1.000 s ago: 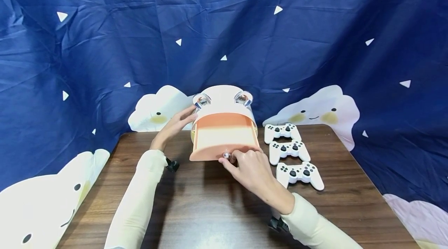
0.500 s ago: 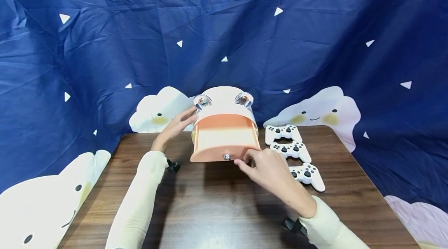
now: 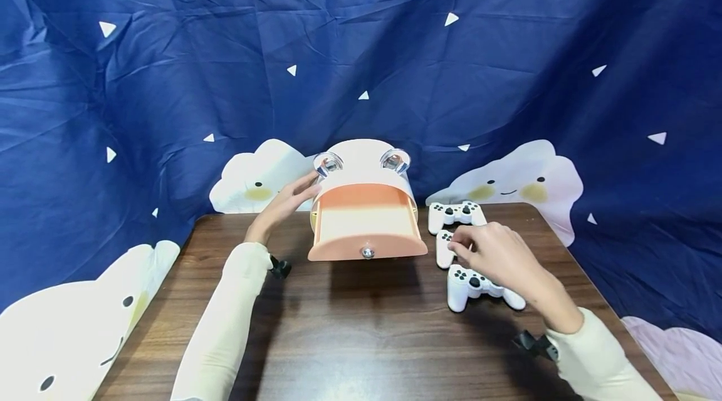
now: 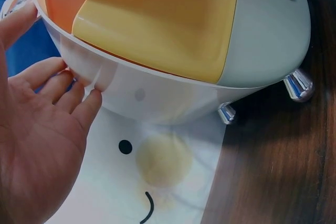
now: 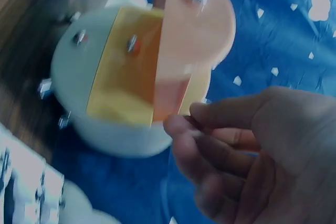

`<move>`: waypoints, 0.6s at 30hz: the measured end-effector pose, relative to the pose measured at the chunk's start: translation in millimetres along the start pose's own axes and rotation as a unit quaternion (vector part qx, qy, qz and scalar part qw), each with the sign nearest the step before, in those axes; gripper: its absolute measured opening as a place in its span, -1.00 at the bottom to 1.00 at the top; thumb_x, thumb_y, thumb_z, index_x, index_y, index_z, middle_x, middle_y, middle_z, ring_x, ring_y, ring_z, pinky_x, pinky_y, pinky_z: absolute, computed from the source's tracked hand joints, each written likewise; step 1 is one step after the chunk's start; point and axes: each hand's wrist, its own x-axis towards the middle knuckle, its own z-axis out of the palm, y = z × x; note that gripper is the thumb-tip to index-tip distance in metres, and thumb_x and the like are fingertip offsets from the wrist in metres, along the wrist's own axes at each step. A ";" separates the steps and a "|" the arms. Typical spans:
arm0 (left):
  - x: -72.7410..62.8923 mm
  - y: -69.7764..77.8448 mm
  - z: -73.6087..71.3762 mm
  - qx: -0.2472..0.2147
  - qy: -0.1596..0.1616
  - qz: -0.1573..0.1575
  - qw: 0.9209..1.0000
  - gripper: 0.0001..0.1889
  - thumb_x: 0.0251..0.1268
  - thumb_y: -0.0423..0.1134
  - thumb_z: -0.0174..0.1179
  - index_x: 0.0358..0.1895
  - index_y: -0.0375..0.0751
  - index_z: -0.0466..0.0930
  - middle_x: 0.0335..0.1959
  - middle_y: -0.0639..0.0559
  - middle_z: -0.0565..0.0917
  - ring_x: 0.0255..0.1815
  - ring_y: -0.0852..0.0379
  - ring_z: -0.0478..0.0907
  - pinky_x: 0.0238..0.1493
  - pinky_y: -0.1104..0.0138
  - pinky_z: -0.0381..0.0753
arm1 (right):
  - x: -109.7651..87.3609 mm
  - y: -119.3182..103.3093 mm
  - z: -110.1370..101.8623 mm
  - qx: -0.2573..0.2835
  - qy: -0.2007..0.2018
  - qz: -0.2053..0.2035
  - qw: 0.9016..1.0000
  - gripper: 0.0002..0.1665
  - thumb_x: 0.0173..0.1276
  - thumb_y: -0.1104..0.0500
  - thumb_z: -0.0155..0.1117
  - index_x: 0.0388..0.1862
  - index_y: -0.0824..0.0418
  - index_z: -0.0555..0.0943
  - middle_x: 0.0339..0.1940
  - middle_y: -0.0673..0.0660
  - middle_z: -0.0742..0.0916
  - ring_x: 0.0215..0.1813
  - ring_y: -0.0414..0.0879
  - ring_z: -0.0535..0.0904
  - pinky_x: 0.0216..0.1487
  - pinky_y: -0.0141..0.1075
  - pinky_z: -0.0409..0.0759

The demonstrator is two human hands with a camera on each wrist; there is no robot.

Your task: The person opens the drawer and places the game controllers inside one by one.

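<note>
A rounded white drawer box (image 3: 361, 161) with two silver eye-like rings on top stands at the back of the table. Its orange top drawer (image 3: 338, 247) is pulled out, and nothing shows inside. In the left wrist view, a yellow drawer (image 4: 163, 24) and a pale green drawer (image 4: 265, 35) sit below it. My left hand (image 3: 286, 202) touches the box's left side with extended fingers. My right hand (image 3: 499, 257) hovers over the middle white game controller (image 3: 444, 250), partly hiding it. Its fingers are loosely bent, thumb near the index finger, holding nothing.
Another white game controller (image 3: 454, 215) lies behind the middle one, and a third controller (image 3: 459, 288) lies in front. All are right of the box on the brown wooden table (image 3: 350, 338). A blue curtain (image 3: 361, 44) with white clouds hangs behind.
My right hand has let go of the orange drawer's silver knob and moved right, over the controllers. The left hand keeps its place on the box; the drawer stays pulled out.
</note>
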 end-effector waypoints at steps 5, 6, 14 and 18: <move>0.1 0.5 -0.3 0.002 0.002 0.003 1.000 -0.27 0.63 0.18 0.10 0.71 0.04 0.21 0.74 -0.02 0.22 0.78 -0.05 0.07 0.77 -0.08 0.02 | -2.3 33.4 -2.9 0.017 -0.039 -0.022 0.999 -0.91 0.36 0.24 0.49 -0.27 0.02 0.80 -0.44 -0.19 0.75 -0.38 -0.32 0.56 -0.34 -0.23 0.57; 0.4 0.5 -0.1 0.002 0.003 0.002 1.000 -0.27 0.63 0.18 0.10 0.71 0.05 0.21 0.74 -0.02 0.21 0.78 -0.04 0.07 0.77 -0.08 0.03 | -2.8 39.7 -2.0 0.020 -0.048 -0.028 0.998 -0.88 0.35 0.26 0.50 -0.27 0.02 0.80 -0.42 -0.19 0.76 -0.36 -0.33 0.58 -0.32 -0.24 0.59; 1.3 1.1 0.4 -0.002 -0.002 0.003 1.000 -0.28 0.63 0.16 0.10 0.71 0.03 0.21 0.74 -0.03 0.21 0.78 -0.04 0.06 0.77 -0.07 0.03 | -10.0 81.6 19.9 0.052 -0.145 -0.059 0.986 -0.79 0.22 0.30 0.54 -0.18 0.10 0.78 -0.28 -0.14 0.81 -0.17 -0.16 0.75 -0.12 -0.16 0.71; 0.6 2.9 0.7 -0.003 0.000 0.001 1.000 -0.30 0.64 0.14 0.10 0.71 0.04 0.22 0.74 -0.03 0.22 0.77 -0.05 0.08 0.76 -0.06 0.05 | -14.4 96.0 37.5 0.054 -0.169 -0.050 0.983 -0.68 0.17 0.29 0.54 -0.06 0.21 0.76 -0.17 0.00 0.83 -0.08 0.01 0.76 -0.05 -0.09 0.71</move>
